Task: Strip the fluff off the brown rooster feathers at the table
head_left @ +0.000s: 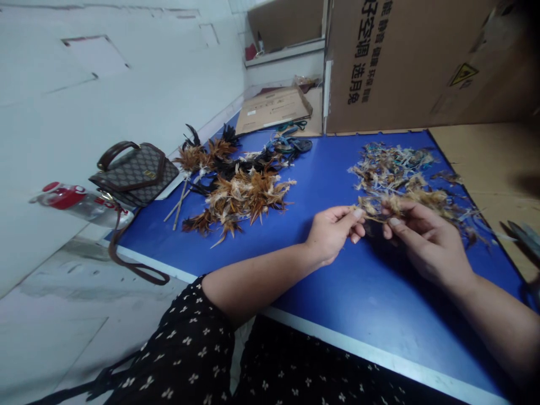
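My left hand [335, 232] is closed, thumb against fingers, on one end of a thin tan feather strand [373, 217]. The strand runs across to my right hand [428, 239], whose thumb and fingers pinch its other end. Both hands are held above the blue table [337, 304], a small gap between them. Just beyond them lies a loose pile of mixed grey, teal and tan feathers [390, 169]. Left of my left hand are brown and orange feather bunches [248, 194], with black feathers [248, 164] behind them.
A patterned handbag [139, 174] and a bottle with a red cap [84, 202] are at the left by the wall. Flat cardboard [272, 109] lies at the back, near a large upright cardboard panel [409, 62]. Dark scissors-like tools [523, 239] sit at the right edge.
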Tool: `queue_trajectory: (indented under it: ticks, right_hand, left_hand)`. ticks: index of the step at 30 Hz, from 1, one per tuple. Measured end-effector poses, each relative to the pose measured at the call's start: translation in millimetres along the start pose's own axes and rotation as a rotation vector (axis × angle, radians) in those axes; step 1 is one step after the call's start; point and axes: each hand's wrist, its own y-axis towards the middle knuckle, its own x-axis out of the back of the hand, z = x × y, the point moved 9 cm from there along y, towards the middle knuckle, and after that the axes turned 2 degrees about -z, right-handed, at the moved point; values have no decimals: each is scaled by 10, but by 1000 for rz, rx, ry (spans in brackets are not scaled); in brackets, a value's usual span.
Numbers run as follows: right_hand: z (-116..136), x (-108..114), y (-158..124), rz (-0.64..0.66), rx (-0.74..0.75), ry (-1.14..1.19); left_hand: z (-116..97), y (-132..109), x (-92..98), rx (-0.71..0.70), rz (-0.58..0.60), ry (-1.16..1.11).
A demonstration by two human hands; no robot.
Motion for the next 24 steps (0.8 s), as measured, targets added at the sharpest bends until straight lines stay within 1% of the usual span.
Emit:
queue_trajectory:
  ticks: [2, 4, 6, 7, 9, 13, 16, 20, 24]
  right_hand:
    - [10, 131, 50, -88, 1, 29]
    - [17, 271, 86, -192, 7, 50]
    - [19, 369, 100, -268, 8, 45]
    - [20, 390, 102, -283, 9, 40]
    - [10, 355, 104, -245, -2, 32]
    - [-26, 182, 82, -97, -36, -23]
    - [-37, 97, 65, -23, -37, -160]
    - [-26, 47, 53, 12, -24, -217]
    - [11, -13, 41, 22, -9, -253]
  left_hand:
    - [-57, 47, 78, -44, -56, -20]
    - [-79, 79, 127, -54, -89, -24]
    - [-81, 89, 140, -48, -95, -11]
    - [-81, 85, 135, -46, -90, 1]
    - [-70, 63, 105, -37, -62, 39]
    - [14, 12, 23, 30, 18, 141]
    - [29, 11, 36, 26, 7, 155]
    - [16, 33, 78, 5, -33, 77]
    - [20, 10, 45, 30, -21, -7]
